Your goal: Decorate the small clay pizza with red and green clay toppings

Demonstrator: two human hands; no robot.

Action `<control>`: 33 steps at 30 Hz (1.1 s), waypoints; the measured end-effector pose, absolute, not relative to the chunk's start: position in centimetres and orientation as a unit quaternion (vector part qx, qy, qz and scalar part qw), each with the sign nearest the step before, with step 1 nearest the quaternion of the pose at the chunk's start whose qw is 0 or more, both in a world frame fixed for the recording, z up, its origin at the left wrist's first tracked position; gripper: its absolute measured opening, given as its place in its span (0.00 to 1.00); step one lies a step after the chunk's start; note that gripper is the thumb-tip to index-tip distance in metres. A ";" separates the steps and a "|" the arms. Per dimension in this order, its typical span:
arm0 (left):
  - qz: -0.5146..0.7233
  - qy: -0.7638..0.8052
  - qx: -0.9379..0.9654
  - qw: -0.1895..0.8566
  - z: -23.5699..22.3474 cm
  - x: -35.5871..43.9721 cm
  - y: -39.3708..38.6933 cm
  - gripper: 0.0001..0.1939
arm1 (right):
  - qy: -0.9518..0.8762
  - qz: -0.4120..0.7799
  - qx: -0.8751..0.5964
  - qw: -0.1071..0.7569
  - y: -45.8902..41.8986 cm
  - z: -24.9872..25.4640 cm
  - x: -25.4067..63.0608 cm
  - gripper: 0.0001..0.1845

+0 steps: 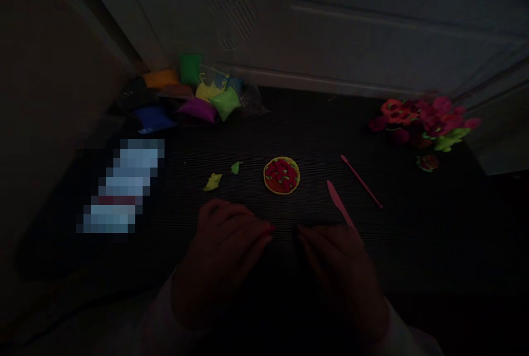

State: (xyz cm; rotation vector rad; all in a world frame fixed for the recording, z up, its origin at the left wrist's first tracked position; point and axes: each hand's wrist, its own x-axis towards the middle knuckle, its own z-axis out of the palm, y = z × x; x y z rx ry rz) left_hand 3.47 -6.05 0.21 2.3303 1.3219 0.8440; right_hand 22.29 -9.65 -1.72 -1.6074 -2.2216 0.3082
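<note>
The scene is very dark. My left hand (227, 248) and my right hand (341, 270) rest low on a dark mat (413, 235), fingertips bunched and pointing at each other with a small gap between. Whatever they pinch is lost in shadow. Just beyond them lies a round clay disc (281, 176) with a yellow rim and red pieces on top. Two small green clay leaves (212, 182) (236, 167) lie to its left. A pink plastic knife (339, 203) lies by my right hand's fingers, and a thin pink stick tool (361, 181) lies farther right.
A heap of coloured clay bags (190, 94) sits at the back left. Red, pink and green clay flowers (425, 122) cluster at the back right. A pixelated pale object (122, 185) lies on the left. A pale panelled door (351, 25) stands behind.
</note>
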 end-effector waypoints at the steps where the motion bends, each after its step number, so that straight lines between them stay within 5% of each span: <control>1: 0.296 0.464 0.818 0.169 0.2 3.5 -6.1 0.05 | -0.793 0.106 -0.570 0.185 -9.7 -1.8 22.2 0.11; 8: 0.273 0.480 0.814 0.179 -0.5 3.4 -6.0 0.06 | -0.809 0.108 -0.554 0.163 -9.8 -1.5 21.9 0.10; 15: 0.216 0.508 0.825 0.122 -0.6 2.5 -4.2 0.03 | -0.779 0.162 -0.563 0.223 -9.5 -1.7 22.0 0.03; 22: 0.173 0.514 0.835 0.092 -0.5 2.3 -2.2 0.03 | -0.758 0.183 -0.572 0.254 -9.3 -1.7 22.1 0.05; 26: 0.208 0.537 0.814 0.070 -0.5 1.6 -2.9 0.09 | -0.764 0.176 -0.555 0.278 -9.1 -1.7 22.4 0.13; 33: 0.297 0.560 0.774 -0.005 -1.2 -0.2 -4.1 0.07 | -0.736 0.217 -0.569 0.296 -9.4 -1.0 22.5 0.09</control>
